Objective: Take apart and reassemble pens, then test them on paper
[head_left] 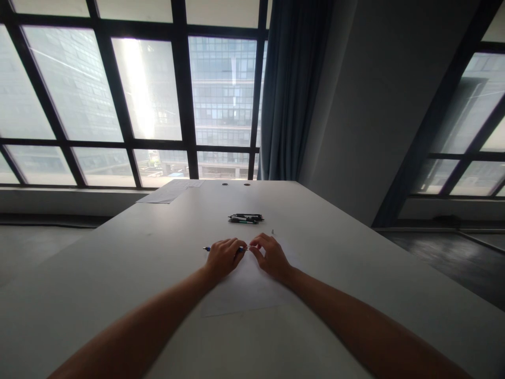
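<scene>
My left hand (224, 257) is closed around a pen (206, 248) with a blue end sticking out to the left. The pen lies sideways, and its other end comes out between thumb and forefinger. Facing it, my right hand (270, 257) is curled with thumb and forefinger close together at that end; what they pinch is too small to make out. Both hands are over a white sheet of paper (244, 289) on the white table (177, 273). A small grey piece (272, 231) stands just beyond my right hand.
Several dark pens (245, 218) lie in a bunch beyond my hands. Printed papers (168, 192) rest at the table's far left edge. Two round holes (235, 184) show near the far edge. Behind are large windows (221, 95) and a blue curtain (286, 105).
</scene>
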`<state>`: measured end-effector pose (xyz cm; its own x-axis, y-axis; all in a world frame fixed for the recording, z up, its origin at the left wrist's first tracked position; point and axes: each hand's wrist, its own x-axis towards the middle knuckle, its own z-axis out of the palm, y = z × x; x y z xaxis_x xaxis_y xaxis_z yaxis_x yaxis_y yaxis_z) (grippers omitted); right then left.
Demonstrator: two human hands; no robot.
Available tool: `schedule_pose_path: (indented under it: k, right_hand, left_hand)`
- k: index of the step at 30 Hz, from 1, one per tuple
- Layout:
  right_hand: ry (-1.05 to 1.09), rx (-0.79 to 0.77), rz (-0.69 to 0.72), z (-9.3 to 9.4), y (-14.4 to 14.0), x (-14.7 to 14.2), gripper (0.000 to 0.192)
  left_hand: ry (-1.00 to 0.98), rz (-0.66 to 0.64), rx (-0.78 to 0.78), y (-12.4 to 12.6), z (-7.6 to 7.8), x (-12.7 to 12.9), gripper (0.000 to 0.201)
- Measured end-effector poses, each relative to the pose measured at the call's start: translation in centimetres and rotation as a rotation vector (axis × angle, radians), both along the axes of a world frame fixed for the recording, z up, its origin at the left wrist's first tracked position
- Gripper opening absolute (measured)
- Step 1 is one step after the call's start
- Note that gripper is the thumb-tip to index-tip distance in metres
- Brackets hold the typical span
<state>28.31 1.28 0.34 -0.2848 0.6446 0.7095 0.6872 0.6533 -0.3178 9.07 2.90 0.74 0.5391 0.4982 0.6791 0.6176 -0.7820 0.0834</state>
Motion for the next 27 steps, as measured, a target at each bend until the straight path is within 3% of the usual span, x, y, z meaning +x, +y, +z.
schedule_pose_path:
  k: [15, 18, 23, 27]
  right_hand:
    - [0.024, -0.001, -0.036, 0.5, 0.0, 0.3, 0.001]
    - [0.018, -0.002, -0.125, 0.8, 1.1, 1.7, 0.002]
    - [-0.125, -0.074, -0.42, 1.5, 3.9, 5.6, 0.002]
    - [-0.357, -0.134, -0.489, 2.7, 5.9, 7.1, 0.007]
  left_hand:
    - [0.043, 0.099, -0.056, 0.0, 0.0, 0.2, 0.015]
    - [0.046, 0.14, -0.079, 0.1, 0.0, 0.2, 0.015]
    - [0.065, 0.162, -0.115, 0.0, 0.1, 0.2, 0.018]
    - [0.08, 0.166, -0.14, -0.1, 0.1, 0.3, 0.019]
